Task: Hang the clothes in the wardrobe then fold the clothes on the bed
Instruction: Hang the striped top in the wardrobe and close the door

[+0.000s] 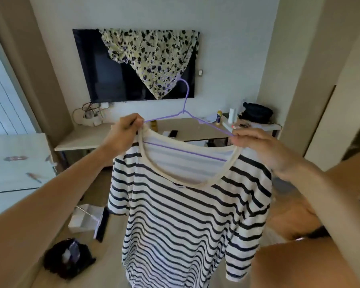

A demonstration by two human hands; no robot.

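We pinch the limp, light striped shirt (187,204) at its collar, left hand (123,132) and right hand (256,146), over the thin hanger (185,100).

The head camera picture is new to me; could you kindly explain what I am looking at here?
There is no machine: a person wears a wide-angle camera on the head, looking forward and down, so both bare arms reach into view. The left hand and right hand each pinch the collar of a white T-shirt with dark stripes. A thin purple wire hanger sits in its neck opening. Behind, a flowered cloth drapes over a black wall television, above a pale long desk carrying bottles and small items.
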